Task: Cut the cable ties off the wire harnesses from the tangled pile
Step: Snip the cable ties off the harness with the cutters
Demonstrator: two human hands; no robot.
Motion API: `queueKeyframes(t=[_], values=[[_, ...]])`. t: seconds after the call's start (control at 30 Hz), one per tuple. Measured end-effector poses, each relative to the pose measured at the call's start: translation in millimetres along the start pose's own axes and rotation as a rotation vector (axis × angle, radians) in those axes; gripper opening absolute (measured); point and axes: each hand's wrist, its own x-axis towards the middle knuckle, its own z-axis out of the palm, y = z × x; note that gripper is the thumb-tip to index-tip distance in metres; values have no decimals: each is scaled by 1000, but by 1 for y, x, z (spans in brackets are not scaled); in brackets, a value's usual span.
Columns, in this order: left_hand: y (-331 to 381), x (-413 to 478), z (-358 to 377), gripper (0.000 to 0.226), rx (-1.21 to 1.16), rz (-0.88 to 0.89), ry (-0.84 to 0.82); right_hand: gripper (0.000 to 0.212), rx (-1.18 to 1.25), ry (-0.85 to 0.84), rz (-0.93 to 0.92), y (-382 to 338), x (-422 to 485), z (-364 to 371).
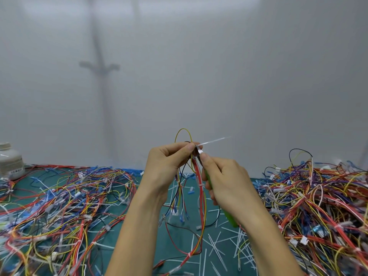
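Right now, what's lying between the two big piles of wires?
In the head view, loose white cable ties lie scattered on the green mat between the left pile and right pile; the held harness dangles there too.

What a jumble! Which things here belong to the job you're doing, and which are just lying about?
In the job: left hand, harness, cable tie, right hand, green cutter, left wire pile, right wire pile.
Just lying about: white bottle, cut tie scraps.

Above the bench (179, 248), the left hand (169, 164) and right hand (225, 182) are bare. Both forearms are uncovered down to the lower frame edge. Visible fingernails are short, rounded and natural in finish.
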Motion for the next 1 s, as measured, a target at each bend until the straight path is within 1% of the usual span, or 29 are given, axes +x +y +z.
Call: queueKeyframes(t=[0.17,0.27,0.33,0.37,0.43,0.47,0.57,0.63,0.7,0.77,0.83,0.9,0.97,1.0], values=[[1,-1,1,13,16,-21,33,62,19,-16,-7,0,0,0],[2,-1,1,13,1,-44,85,61,58,38,-14,1,1,0],[2,-2,0,17,-13,-53,110,59,109,59,17,2,3,-1],[3,-1,0,20,-32,-58,119,58,136,43,45,3,4,-2],[5,0,-1,21,-85,-81,121,58,178,-51,111,7,4,-5],[6,1,-1,21,-123,-98,112,53,178,-105,135,9,4,-6],[9,2,0,20,-276,-160,68,21,197,-201,151,12,3,-8],[9,2,-2,23,-342,-184,44,13,245,-188,134,11,4,-9],[8,2,-8,26,-306,-224,41,13,295,-114,108,11,5,-9],[9,3,-18,26,-138,-280,97,16,339,-43,84,12,5,-10],[9,1,-30,27,126,-314,175,17,388,4,73,12,6,-13],[4,1,-43,28,508,-287,221,19,424,27,67,12,6,-15],[1,-1,-49,24,910,-236,230,21,427,25,67,12,6,-15],[1,-3,-48,25,1021,-219,237,21,424,22,70,12,6,-14]])
